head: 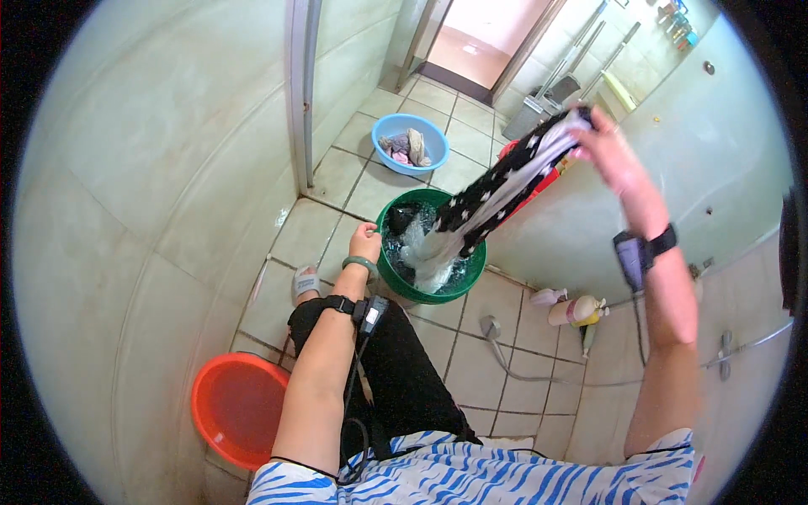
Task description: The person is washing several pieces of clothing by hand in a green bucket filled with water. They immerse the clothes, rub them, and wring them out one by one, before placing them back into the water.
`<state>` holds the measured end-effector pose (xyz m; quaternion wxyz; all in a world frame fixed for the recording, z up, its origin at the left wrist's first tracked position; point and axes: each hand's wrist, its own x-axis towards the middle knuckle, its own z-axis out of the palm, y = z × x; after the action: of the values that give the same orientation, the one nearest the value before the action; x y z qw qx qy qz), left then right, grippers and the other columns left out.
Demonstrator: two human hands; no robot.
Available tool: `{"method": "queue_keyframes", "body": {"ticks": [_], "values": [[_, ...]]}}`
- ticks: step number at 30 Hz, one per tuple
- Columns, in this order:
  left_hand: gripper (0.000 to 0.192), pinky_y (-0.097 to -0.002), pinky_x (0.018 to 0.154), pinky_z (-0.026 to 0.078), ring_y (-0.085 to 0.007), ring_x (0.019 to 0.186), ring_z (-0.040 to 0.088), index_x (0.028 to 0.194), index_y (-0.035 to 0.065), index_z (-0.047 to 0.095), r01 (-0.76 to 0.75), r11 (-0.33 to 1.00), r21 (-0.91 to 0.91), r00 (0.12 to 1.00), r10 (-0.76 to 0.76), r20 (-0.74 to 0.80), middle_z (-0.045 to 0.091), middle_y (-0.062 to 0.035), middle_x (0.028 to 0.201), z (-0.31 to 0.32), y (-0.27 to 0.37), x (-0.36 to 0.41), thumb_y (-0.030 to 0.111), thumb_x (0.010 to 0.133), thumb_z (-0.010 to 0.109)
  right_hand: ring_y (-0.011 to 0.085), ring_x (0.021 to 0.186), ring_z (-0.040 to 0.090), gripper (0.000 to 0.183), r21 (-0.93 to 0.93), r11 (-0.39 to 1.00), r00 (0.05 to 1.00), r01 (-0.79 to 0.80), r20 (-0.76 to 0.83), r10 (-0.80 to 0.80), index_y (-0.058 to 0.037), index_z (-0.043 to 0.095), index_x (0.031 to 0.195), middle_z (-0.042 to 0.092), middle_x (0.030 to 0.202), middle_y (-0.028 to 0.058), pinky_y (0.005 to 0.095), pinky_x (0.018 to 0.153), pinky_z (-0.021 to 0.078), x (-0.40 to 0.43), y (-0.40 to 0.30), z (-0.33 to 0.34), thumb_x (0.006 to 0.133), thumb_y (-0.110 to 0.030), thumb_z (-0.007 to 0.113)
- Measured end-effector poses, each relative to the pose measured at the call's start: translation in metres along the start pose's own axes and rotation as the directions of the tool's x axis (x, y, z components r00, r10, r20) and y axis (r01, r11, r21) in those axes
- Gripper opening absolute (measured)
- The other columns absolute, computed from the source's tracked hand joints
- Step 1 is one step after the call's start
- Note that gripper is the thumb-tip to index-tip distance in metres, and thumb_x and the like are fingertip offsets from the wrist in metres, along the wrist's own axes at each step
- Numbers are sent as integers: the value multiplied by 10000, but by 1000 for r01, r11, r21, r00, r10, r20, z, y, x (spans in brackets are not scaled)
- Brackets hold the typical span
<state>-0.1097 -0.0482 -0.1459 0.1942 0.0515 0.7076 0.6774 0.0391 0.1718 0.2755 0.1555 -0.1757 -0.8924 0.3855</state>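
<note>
A green plastic bucket [431,297] of water stands on the tiled floor before me. My left hand [365,243] grips its left rim. Raised up to the right, my right hand [603,148] holds one end of a wet black-and-white patterned garment [505,183]. The garment stretches down at a slant, and its pale lower end lies in the water. Dark cloth [404,218] also shows inside the bucket, partly under the water. Where the garment crosses the bucket's right rim, that stretch of rim is hidden.
A blue basin [379,148] holding several bunched clothes sits beyond the bucket. An orange-red basin [243,410] is by my left arm. A shower head [490,328] and its hose lie on the floor, near bottles [571,310] along the right wall. Mops [571,57] lean behind.
</note>
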Motion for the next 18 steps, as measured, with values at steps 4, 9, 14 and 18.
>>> {"method": "queue_keyframes", "body": {"ticks": [4,9,14,18], "values": [[222,-274,626,451,-151,679,548,955,39,544,-7,1000,-26,1000,7,29,585,-67,768,-6,9,-4,102,742,538,132,841,511,295,-21,995,986,100,137,-96,-49,526,1022,552,888,33,256,753,434,-6,92,89,740,38,540],[204,-263,623,444,-128,656,523,963,22,540,-93,995,-48,994,95,54,556,-48,732,-4,27,-11,96,773,531,117,816,500,341,16,999,982,-51,182,48,-50,498,1002,535,841,32,237,730,420,-7,223,197,688,79,522],[221,-247,649,443,-120,699,530,998,14,515,-74,994,-86,990,83,110,561,-59,783,-10,47,-15,89,791,535,280,896,569,422,-324,941,876,-95,421,233,-41,500,1090,579,972,172,336,790,441,-8,302,275,686,-79,617],[227,-227,678,439,-107,742,529,1014,7,505,-126,992,-7,986,126,111,557,-56,827,-10,60,-17,87,804,542,350,976,537,470,-508,860,757,-40,547,358,-27,483,1148,569,1036,210,369,866,406,-10,324,300,716,-165,604]]}}
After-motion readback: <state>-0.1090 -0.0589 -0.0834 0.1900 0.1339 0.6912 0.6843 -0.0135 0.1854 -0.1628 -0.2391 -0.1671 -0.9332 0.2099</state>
